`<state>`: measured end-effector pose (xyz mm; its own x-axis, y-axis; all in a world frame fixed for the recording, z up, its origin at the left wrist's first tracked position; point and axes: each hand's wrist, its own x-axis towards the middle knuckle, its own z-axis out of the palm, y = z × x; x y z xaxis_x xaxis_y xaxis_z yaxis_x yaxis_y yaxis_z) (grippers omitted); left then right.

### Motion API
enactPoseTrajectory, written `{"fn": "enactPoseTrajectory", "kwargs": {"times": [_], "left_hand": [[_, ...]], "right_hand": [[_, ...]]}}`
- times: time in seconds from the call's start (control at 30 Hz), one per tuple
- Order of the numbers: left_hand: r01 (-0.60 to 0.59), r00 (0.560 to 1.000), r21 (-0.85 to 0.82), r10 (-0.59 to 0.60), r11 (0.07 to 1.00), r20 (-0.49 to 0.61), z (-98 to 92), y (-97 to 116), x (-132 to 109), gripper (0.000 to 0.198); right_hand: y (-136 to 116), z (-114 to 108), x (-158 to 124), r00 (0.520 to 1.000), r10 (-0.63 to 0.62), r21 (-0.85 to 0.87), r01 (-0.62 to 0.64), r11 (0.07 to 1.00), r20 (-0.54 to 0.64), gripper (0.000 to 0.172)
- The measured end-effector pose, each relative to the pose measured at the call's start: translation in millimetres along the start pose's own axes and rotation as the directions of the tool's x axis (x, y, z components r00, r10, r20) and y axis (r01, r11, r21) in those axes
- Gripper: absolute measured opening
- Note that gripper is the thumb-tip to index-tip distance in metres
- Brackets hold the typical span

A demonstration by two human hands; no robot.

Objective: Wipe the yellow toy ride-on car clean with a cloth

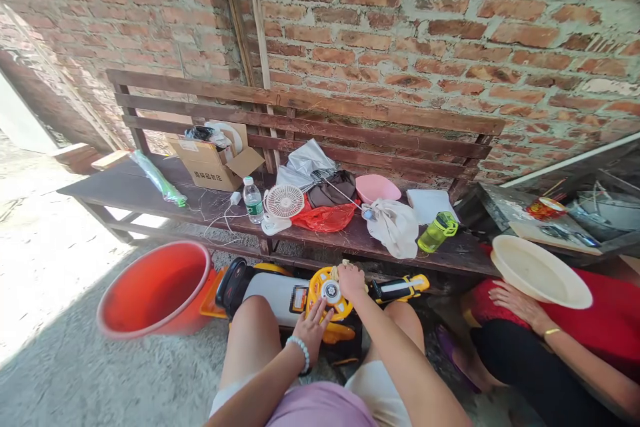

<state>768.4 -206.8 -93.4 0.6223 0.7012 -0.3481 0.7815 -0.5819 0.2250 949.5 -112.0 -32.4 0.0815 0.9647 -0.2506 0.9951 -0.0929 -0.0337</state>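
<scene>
Lilac shorts (320,407) nearest; just past them, a toy ride-on car (270,297). Left hand (313,330), fingers spread, rests against the lower rim of the yellow steering wheel (330,292). Right hand (351,282) curls over its top; I cannot tell whether it pinches. Wheel already sits on the car, between both hands. Orange tub (155,287) stands well left of left hand.

Cardboard carton (213,177), side panel: black Chinese characters, apparently 易碎品勿压 ("fragile, do not crush"). (The white label (189,145) on its top flap is too small to read.) Also illegible: the water bottle (253,203) wrapper and the sticker (299,299) on the yellow ride-on toy (273,269).
</scene>
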Motion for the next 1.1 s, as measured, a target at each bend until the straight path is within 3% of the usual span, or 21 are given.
{"fn": "enactPoseTrajectory", "kwargs": {"times": [0.23,0.37,0.5,0.7,0.8,0.9,1.0,1.1], "left_hand": [[0.059,0.998,0.035,-0.06,0.998,0.035,-9.8,14,-1,0.108],[0.115,0.989,-0.001,-0.115,0.993,0.096,-21.0,24,-2,0.104],[0.127,0.986,-0.039,-0.122,0.991,0.117,-28.6,32,-2,0.107],[0.073,0.997,-0.127,-0.069,0.989,0.031,-22.3,37,-6,0.1],[0.133,0.987,-0.15,-0.145,0.98,-0.07,-20.7,26,-8,0.091],[0.153,0.985,-0.106,-0.16,0.982,-0.057,-23.6,12,-10,0.089],[0.115,0.993,-0.063,-0.116,0.991,-0.022,-29.7,6,-12,0.089],[0.12,0.993,-0.051,-0.121,0.991,-0.008,-34.9,7,-15,0.074]], "right_hand": [[5,20,-42,0.964,0.257,0.207,-0.267,0.941,0.073,0.042],[5,46,-74,0.945,0.288,0.407,-0.328,0.853,0.157,0.057],[4,50,-79,0.943,0.295,0.42,-0.332,0.845,0.152,0.068],[18,21,-61,0.967,0.197,0.329,-0.242,0.913,0.164,0.062],[19,18,-64,0.972,0.184,0.278,-0.22,0.935,0.149,0.062],[6,17,-72,0.982,0.18,0.176,-0.187,0.966,0.055,0.06],[-16,14,-79,0.994,0.058,0.155,-0.043,0.987,-0.097,0.049],[-35,10,-77,0.97,-0.183,0.173,0.21,0.962,-0.161,0.043]]}}
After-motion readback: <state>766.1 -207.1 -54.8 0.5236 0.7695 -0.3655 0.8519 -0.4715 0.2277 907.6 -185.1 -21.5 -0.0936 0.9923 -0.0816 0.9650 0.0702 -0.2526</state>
